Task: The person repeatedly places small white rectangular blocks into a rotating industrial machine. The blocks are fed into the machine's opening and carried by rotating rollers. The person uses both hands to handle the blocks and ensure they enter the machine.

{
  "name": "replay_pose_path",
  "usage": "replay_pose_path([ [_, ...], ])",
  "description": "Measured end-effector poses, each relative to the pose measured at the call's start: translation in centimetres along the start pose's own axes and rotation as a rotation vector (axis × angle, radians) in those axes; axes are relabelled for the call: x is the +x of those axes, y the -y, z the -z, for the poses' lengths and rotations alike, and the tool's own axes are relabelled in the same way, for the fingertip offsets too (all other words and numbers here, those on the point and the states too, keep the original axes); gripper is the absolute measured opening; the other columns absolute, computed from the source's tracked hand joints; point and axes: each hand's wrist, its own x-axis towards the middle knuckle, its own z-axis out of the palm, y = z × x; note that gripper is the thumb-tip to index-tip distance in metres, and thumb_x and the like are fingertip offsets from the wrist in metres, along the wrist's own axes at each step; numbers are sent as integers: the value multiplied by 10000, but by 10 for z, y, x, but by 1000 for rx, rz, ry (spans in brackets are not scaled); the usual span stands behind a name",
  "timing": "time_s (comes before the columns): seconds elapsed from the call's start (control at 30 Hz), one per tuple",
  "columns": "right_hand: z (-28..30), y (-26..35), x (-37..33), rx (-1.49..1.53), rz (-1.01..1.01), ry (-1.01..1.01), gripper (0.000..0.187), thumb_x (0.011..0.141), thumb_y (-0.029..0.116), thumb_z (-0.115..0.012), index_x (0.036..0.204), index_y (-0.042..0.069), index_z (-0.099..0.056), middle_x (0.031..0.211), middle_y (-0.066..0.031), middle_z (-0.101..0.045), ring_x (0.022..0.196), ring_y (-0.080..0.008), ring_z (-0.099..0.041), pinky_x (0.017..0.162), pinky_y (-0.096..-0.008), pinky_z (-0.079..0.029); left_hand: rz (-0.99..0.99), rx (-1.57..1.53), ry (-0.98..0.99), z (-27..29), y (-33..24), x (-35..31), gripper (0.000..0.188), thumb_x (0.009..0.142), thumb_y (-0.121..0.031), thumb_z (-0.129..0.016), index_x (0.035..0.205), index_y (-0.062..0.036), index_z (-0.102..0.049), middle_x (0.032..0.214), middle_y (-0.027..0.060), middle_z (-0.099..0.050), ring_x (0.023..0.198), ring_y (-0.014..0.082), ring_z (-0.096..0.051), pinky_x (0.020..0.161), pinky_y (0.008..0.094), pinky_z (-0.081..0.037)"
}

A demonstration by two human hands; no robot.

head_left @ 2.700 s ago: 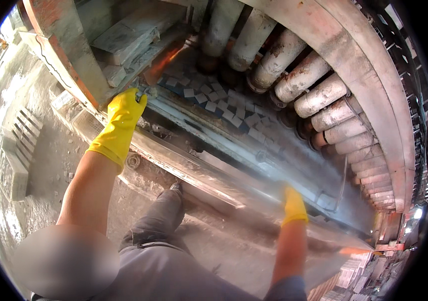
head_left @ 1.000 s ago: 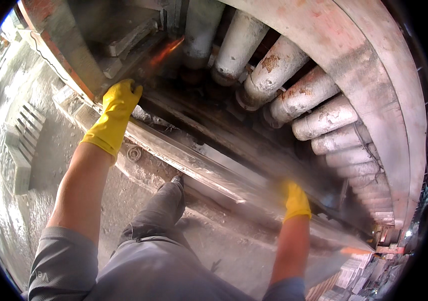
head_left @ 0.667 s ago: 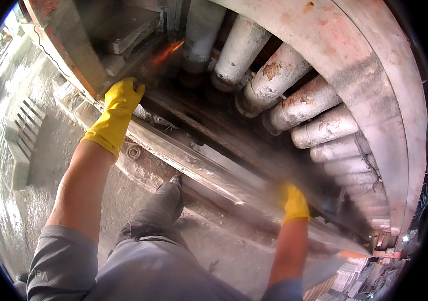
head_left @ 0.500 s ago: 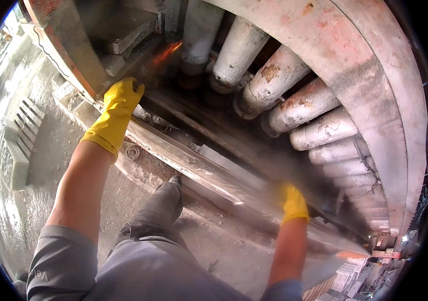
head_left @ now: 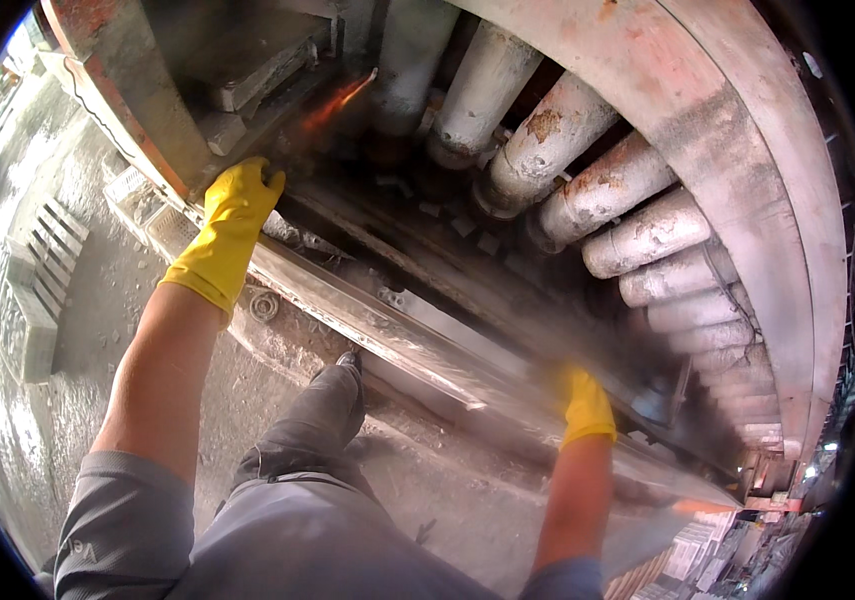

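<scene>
My left hand (head_left: 239, 200), in a yellow rubber glove, is closed at the near end of a long wet metal rail (head_left: 377, 325), next to the machine's upright frame (head_left: 137, 95). Its fingers curl over the edge, with the thumb showing. My right hand (head_left: 585, 408), gloved the same way, reaches farther right along that rail. Mist or a smear on the picture blurs its fingertips, so its grip is hidden. Beyond the rail stands a row of whitish, worn cylinders (head_left: 547, 145) under a large curved, stained housing (head_left: 717, 130).
Stacked blocks (head_left: 257, 70) sit inside the machine at upper left, near an orange glow (head_left: 337, 100). On the wet floor at left lie a slatted pallet (head_left: 52, 255) and a pale crate (head_left: 27, 320). My leg (head_left: 312, 420) stands by the machine's base ledge.
The row of cylinders has shifted slightly upward and to the right in the picture. More small pale pieces show in the dark bed below them. Both my hands stay nearly where they were.
</scene>
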Motion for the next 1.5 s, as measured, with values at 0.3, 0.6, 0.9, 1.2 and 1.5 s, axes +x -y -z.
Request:
replay_pose_path([
  [0.3, -36, -6, -31, 21, -49, -39, 440, 943, 471, -716, 1096, 66, -794, 1019, -83, -781, 912, -191, -692, 875, -342, -510, -14, -10, -5, 8, 20, -26, 473, 881, -436, -712, 1176, -68, -734, 1125, 185, -745, 1074, 374, -697, 932, 453, -546],
  [0.6, -49, -6, -43, 20, -68, -42, 436, 941, 466, -718, 1106, 69, -791, 1026, -81, -781, 917, -185, -695, 876, -336, -511, -30, 22, -20, 10, 32, -36, 493, 878, -450, -714, 1190, -69, -732, 1141, 187, -743, 1090, 377, -693, 950, 461, -540],
  [0.9, -61, -14, -45, 15, -62, -31, 427, 941, 468, -716, 1100, 79, -790, 1020, -72, -778, 919, -184, -689, 877, -338, -511, -11, 39, 6, 16, 38, -43, 489, 885, -459, -712, 1192, -78, -733, 1129, 185, -747, 1082, 377, -695, 949, 465, -544],
  [1.2, -97, -28, -56, 24, -61, -30, 418, 940, 471, -713, 1094, 89, -789, 1014, -63, -775, 920, -183, -684, 878, -341, -511, -11, 42, 14, 30, 56, -70, 493, 881, -470, -718, 1205, -98, -731, 1112, 181, -751, 1068, 365, -703, 935, 462, -550],
  [1.5, -126, -39, -65, 35, -59, -34, 410, 940, 474, -711, 1088, 99, -788, 1008, -55, -771, 922, -181, -678, 879, -343, -510, -39, 29, -12, 33, 78, -93, 499, 887, -494, -699, 1200, -106, -733, 1082, 173, -758, 1040, 368, -709, 910, 471, -556],
])
